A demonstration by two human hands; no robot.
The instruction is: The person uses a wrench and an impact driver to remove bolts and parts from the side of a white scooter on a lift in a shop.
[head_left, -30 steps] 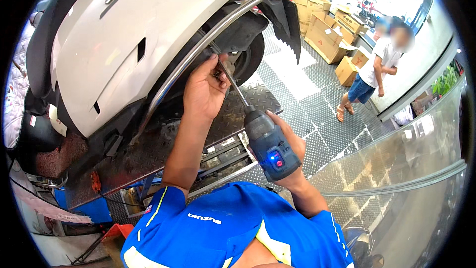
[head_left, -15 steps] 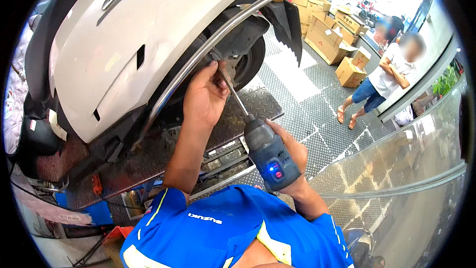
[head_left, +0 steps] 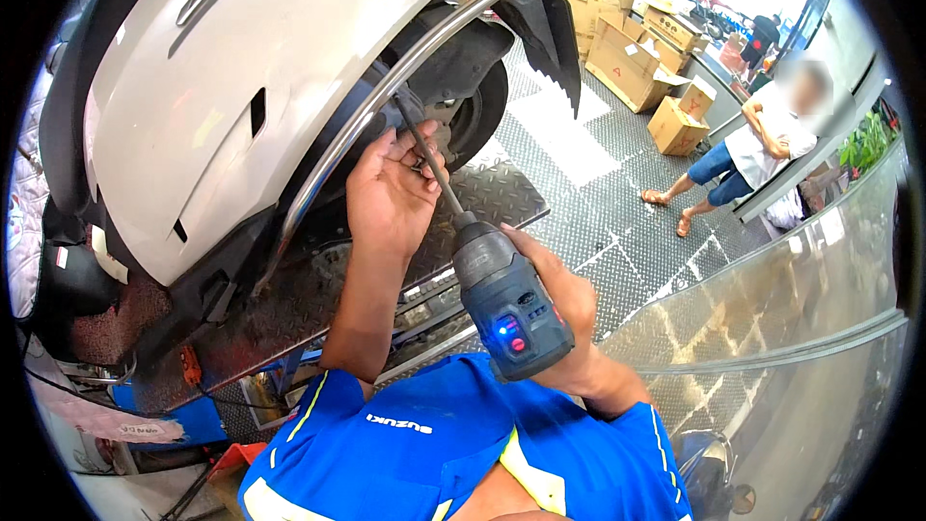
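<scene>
Right hand: wraps around one dark blue-grey, cordless power driver with one blue light and one red button on its rear; clamped on the tool from the right. Driver: lies before the chest of one blue-and-yellow shirt, aims up and to the left, carries one long, thin, dark metal shaft. Left hand: curls at that shaft with fingers bent; cannot tell if pinched firmly. Shaft's far end: reaches near one curved, shiny chrome tube, alongside one glossy white scooter panel with two dark slots. Behind: one black wheel, partly hidden; below, one dark, diamond-patterned metal platform. At upper right: at least four brown cardboard boxes and one bystander, arms crossed, in two sandals.
</scene>
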